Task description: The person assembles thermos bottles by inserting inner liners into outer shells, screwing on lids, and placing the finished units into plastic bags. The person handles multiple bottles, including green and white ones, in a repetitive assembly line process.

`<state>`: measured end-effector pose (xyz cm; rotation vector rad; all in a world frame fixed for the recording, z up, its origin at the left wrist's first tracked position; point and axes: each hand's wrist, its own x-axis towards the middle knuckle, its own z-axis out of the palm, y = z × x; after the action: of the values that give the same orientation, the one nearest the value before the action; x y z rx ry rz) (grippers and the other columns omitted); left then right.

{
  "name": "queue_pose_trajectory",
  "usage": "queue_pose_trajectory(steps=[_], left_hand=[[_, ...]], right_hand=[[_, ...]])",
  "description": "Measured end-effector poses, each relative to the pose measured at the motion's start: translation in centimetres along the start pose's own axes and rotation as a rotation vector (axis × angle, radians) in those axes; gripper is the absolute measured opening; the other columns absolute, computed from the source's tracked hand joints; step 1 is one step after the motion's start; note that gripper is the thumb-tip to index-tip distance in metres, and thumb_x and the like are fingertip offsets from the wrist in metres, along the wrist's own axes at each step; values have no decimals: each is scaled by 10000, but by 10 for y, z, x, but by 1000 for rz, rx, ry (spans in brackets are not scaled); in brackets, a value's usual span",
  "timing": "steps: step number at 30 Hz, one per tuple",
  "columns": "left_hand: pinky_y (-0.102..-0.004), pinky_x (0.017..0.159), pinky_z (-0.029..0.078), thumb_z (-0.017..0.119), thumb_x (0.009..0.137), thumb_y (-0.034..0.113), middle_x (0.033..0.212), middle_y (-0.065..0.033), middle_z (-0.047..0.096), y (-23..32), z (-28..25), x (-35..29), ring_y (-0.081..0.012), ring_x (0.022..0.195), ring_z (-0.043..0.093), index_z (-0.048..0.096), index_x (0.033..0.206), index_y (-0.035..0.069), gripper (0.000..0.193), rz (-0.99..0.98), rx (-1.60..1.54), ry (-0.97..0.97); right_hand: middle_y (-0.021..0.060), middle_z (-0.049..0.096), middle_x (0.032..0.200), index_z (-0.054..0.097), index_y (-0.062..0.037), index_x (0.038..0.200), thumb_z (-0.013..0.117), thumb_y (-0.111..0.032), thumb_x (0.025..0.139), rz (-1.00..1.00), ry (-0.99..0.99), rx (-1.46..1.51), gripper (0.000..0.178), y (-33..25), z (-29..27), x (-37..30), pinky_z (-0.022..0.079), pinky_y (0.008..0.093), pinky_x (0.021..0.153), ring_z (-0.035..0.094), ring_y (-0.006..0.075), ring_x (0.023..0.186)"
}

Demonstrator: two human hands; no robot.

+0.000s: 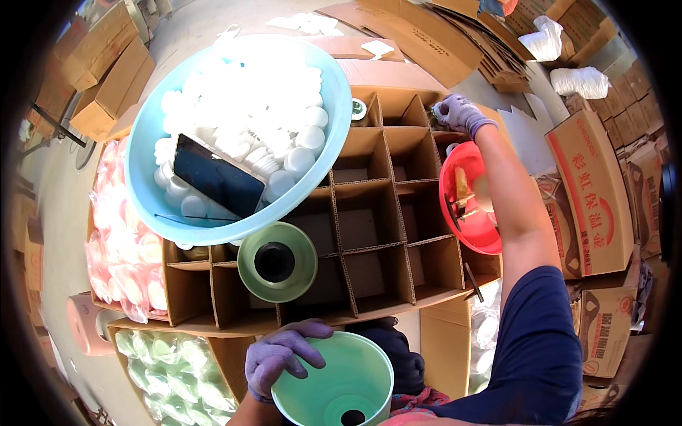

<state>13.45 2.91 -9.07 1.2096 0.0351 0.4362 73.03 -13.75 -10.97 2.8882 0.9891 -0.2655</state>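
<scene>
Most cells of the divided carton point(369, 234) stand open from above. The blue basin point(142, 177) overhangs its upper left cells, a green funnel-shaped piece point(277, 261) plugs a front cell, and a red bowl point(465, 206) blocks the right edge.

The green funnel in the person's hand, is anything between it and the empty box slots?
Nothing visible blocks it. The left hand grips the green funnel just below the divided carton, whose near cells gape open. Another green funnel already fills one cell, and the blue basin covers the far-left ones.
</scene>
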Motion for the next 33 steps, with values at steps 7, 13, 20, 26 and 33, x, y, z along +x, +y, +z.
queue_pose_trajectory(steps=[7,13,20,26,33], left_hand=[[-581,1012,472,379,981,277,778,-243,708,-1,0,1,-481,1049,654,587,623,27,484,0,-47,-5],[-586,1032,452,423,947,314,776,-235,710,5,0,-1,-465,1086,646,605,604,26,484,-82,-2,21],[-579,1037,446,464,918,335,786,-219,718,4,-4,-1,-466,1095,643,630,596,31,473,-87,-68,19],[-572,1035,456,454,930,319,795,-235,712,3,-5,-1,-472,1077,651,605,601,24,467,-61,-42,10],[-552,1026,481,394,979,228,795,-244,694,20,3,-2,-444,984,676,568,638,12,440,-72,46,-31]], right_hand=[[207,693,935,716,-115,829,633,-166,795,-227,174,-69,103,1,11,-12,531,456,815,663,403,910],[191,676,1216,698,-133,1142,691,-201,782,74,174,-80,366,-26,5,-6,529,444,925,653,398,1079],[217,677,1229,623,-144,1349,825,-306,717,78,100,-22,682,-10,4,6,516,439,993,646,387,1140],[192,703,1157,686,-144,1212,758,-283,711,-11,13,-63,526,-16,3,6,532,418,952,668,363,1084],[194,716,1124,739,-147,1126,689,-278,709,195,130,30,439,-33,-52,-20,544,409,925,689,344,1033]])
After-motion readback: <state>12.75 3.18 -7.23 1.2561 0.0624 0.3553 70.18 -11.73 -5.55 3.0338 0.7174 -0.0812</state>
